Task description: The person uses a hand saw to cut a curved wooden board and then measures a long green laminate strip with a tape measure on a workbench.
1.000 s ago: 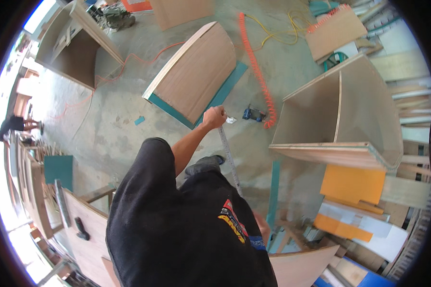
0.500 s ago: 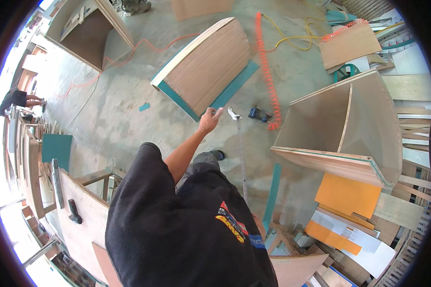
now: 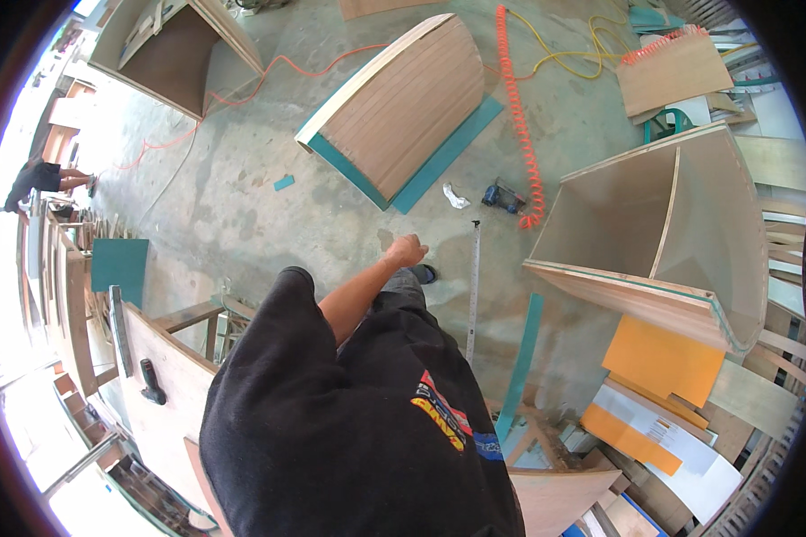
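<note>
My left hand [image 3: 406, 251] is held out low in front of my body, its fingers loosely bent and partly apart, with nothing visible in it. To its right a tape measure blade [image 3: 474, 291] stretches away from me, its hooked tip free; the near end is hidden by my black shirt. My right hand is out of sight behind the shirt. Beyond the left hand lies a curved wooden panel piece [image 3: 412, 103] with a pale edge strip. A teal strip [image 3: 448, 157] lies along its right side, apart from my hand.
A blue power tool [image 3: 505, 197] and a crumpled white scrap [image 3: 456, 196] lie on the floor near a coiled orange hose [image 3: 519, 116]. Right stands an open curved cabinet [image 3: 618, 210]; another cabinet [image 3: 166, 58] is far left. A teal strip [image 3: 521, 367] leans nearby. Another person [image 3: 40, 183] is far left.
My left hand has drawn back toward me, away from the panel's near corner and the teal strip. The tape blade's tip now shows clear of the white scrap.
</note>
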`<state>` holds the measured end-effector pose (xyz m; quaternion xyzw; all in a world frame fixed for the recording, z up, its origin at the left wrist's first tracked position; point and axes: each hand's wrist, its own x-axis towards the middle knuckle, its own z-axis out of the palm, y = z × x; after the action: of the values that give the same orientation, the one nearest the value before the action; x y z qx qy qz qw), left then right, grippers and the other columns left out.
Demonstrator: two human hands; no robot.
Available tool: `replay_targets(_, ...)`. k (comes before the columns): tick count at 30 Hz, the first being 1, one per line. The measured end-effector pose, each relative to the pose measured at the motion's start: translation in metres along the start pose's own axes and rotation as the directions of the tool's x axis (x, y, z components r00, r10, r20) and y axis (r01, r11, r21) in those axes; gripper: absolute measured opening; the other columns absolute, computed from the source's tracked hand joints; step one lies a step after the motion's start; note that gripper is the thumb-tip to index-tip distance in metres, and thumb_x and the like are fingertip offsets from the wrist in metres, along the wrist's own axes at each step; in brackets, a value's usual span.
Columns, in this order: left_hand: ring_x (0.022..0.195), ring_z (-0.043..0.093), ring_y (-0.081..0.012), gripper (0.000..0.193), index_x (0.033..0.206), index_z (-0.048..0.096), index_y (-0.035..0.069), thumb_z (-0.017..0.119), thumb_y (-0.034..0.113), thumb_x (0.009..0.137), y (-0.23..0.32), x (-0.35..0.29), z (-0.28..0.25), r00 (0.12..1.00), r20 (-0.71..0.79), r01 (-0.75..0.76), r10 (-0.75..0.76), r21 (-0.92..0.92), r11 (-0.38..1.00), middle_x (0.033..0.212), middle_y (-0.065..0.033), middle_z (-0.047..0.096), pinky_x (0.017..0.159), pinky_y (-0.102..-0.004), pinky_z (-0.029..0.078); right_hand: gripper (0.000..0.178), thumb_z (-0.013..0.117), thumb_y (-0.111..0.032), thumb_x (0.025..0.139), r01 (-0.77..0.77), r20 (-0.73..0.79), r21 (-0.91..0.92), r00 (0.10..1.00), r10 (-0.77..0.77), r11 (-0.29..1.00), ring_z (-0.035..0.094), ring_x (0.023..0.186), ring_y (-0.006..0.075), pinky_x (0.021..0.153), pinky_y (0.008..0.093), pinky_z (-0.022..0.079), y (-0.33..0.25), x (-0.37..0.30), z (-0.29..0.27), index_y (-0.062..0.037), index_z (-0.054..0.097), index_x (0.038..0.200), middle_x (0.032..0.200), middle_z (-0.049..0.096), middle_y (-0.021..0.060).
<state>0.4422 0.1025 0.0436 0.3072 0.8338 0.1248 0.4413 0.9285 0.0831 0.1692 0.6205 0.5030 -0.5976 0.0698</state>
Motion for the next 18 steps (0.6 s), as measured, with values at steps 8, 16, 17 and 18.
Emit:
replay_targets(8, 0.115, 0.059, -0.0387, 0.052, 0.121, 0.059, 0.0, 0.056, 0.041, 0.09, 0.044, -0.007, 0.021, 0.99, 0.114, -0.091, 0.086, 0.042, 0.995, 0.12, -0.0218, 0.063, 0.095, -0.0472, 0.048, 0.011, 0.064, -0.014, 0.088, -0.019, -0.015, -0.008, 1.0, 0.019, 1.0, 0.06, 0.08, 0.0149, 0.075, 0.0299, 0.045, 0.02, 0.012, -0.007, -0.0032, 0.067, 0.089, 0.084, 0.066, 0.0027)
replay_targets(16, 0.111, 0.061, -0.0376, 0.046, 0.115, 0.064, 0.001, 0.057, 0.037, 0.088, 0.052, -0.017, 0.028, 0.973, 0.206, -0.12, 0.099, 0.091, 0.989, 0.117, -0.0211, 0.065, 0.092, -0.0465, 0.05, 0.013, 0.063, -0.015, 0.088, -0.032, -0.066, 0.075, 0.997, 0.037, 0.997, 0.06, 0.08, 0.0163, 0.076, 0.0312, 0.045, 0.051, 0.023, -0.008, -0.0022, 0.067, 0.089, 0.085, 0.067, 0.0037)
replay_targets(17, 0.111, 0.062, -0.0377, 0.046, 0.114, 0.065, 0.0, 0.058, 0.037, 0.088, 0.047, -0.016, 0.03, 0.979, 0.181, -0.112, 0.095, 0.083, 0.99, 0.117, -0.0216, 0.065, 0.092, -0.0463, 0.05, 0.014, 0.063, -0.015, 0.088, -0.031, -0.077, 0.104, 0.996, 0.04, 0.994, 0.06, 0.08, 0.0164, 0.076, 0.0314, 0.045, 0.055, 0.025, -0.006, -0.0021, 0.067, 0.089, 0.085, 0.067, 0.0038)
replay_targets(18, 0.11, 0.062, -0.0378, 0.046, 0.112, 0.066, 0.0, 0.058, 0.037, 0.087, 0.041, -0.017, 0.032, 0.983, 0.154, -0.11, 0.097, 0.075, 0.991, 0.116, -0.0221, 0.066, 0.091, -0.0461, 0.05, 0.014, 0.063, -0.015, 0.088, -0.023, -0.094, 0.14, 0.995, 0.037, 0.99, 0.06, 0.08, 0.0166, 0.076, 0.0316, 0.045, 0.063, 0.03, -0.006, -0.002, 0.067, 0.089, 0.085, 0.067, 0.0039)
